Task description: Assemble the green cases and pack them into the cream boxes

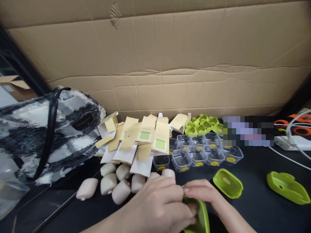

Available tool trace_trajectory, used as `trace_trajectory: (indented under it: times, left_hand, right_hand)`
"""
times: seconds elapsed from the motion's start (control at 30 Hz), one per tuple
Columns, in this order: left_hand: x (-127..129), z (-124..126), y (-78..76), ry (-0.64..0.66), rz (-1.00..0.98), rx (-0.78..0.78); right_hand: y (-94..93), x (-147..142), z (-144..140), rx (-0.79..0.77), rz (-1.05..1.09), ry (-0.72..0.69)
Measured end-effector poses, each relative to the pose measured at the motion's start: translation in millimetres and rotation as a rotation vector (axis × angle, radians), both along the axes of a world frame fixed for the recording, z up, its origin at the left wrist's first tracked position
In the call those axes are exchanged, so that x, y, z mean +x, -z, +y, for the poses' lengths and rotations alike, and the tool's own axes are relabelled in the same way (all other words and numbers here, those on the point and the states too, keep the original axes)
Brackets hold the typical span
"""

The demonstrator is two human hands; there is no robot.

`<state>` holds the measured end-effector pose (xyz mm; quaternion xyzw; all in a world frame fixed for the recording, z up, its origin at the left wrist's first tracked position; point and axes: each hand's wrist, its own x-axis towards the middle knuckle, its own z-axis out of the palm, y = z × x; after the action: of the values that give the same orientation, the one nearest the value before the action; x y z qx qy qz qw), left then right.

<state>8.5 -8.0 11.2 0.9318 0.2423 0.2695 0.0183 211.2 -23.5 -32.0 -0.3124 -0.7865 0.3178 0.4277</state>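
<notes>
Hands meet low on the black worktop [255, 181]: left hand [160, 207] and right hand [206, 194] both curl closed around a lime-green plastic case [200, 218]

Both hands meet near the bottom edge, low in view. The left hand [160, 202] comes in from the lower left, fingers curled over and closed. The right hand [202, 194] reaches from the lower right, its fingertips pressed against the left.
</notes>
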Motion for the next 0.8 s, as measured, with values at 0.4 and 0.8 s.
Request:
trace_trajectory:
  times: [0.4,0.8]
  left_hand:
    - [-12.5,3.1,-23.3,0.101,0.135,0.065]
    - [-5.3,-1.4,-9.5,0.057,0.180,0.124]
  right_hand:
    - [1.8,7.4,3.6,0.039,0.020,0.100]
    - [3.3,3.6,0.8,-0.027,0.088,0.012]
